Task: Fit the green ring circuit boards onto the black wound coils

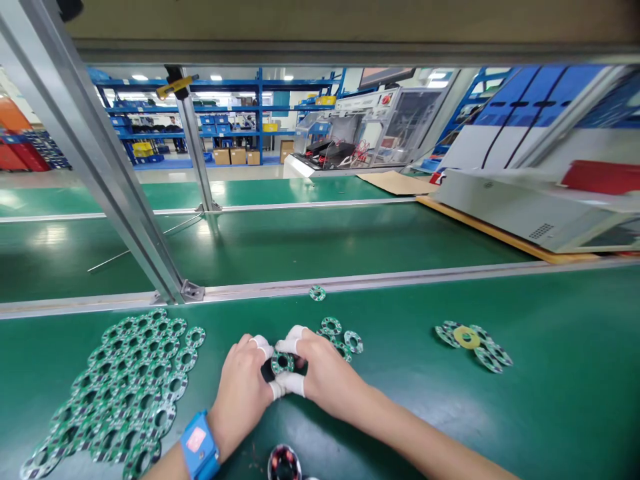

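Observation:
A small green ring-shaped circuit board sits between my hands over the green bench, with a black part partly showing beneath it. My left hand, with white finger covers and a blue wrist strap, is closed on the left side of this piece. From the right, my right hand grips it with covered thumb and fingers. Just beyond my right hand lie several loose ring boards. Nearer me, at the bottom edge, a round part with copper-coloured windings is partly cut off.
Many ring boards lie overlapping at the left. Another small group with a yellow ring lies to the right. A single board is near the metal rail. An aluminium post rises at the left; a grey cabinet stands behind.

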